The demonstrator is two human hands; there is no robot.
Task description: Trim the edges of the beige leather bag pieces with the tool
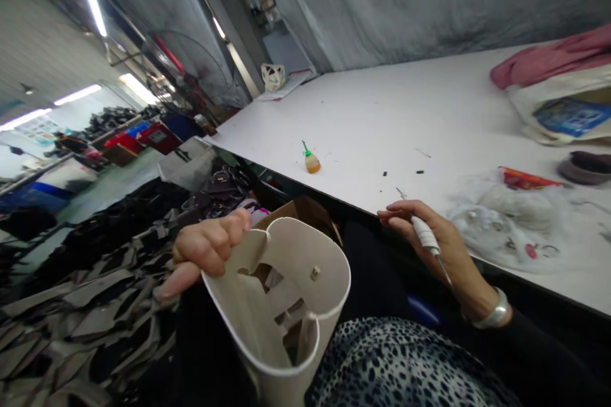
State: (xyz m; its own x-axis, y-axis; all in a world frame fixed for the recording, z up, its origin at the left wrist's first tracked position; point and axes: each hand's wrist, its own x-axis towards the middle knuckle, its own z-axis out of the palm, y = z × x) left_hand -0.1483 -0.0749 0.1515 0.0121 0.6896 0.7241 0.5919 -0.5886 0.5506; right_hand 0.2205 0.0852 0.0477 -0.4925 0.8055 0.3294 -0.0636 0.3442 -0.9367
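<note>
My left hand is closed on the upper left rim of a beige bag body, stiff and open at the top. The bag stands upright at my lap, with cut-out holes and a small metal fitting on its inner wall. At the table's front edge, my right hand has a white-handled awl tucked in it, its thin metal shaft pointing back toward the wrist. The fingers of this hand reach forward, bent together. A small thin metal piece shows just beyond them; whether they touch it I cannot tell.
On the white table stand a green-tipped glue bottle and a clear plastic bag of small parts. Small black bits lie nearby. A pink cloth is at the right. Many grey pieces are heaped at my left.
</note>
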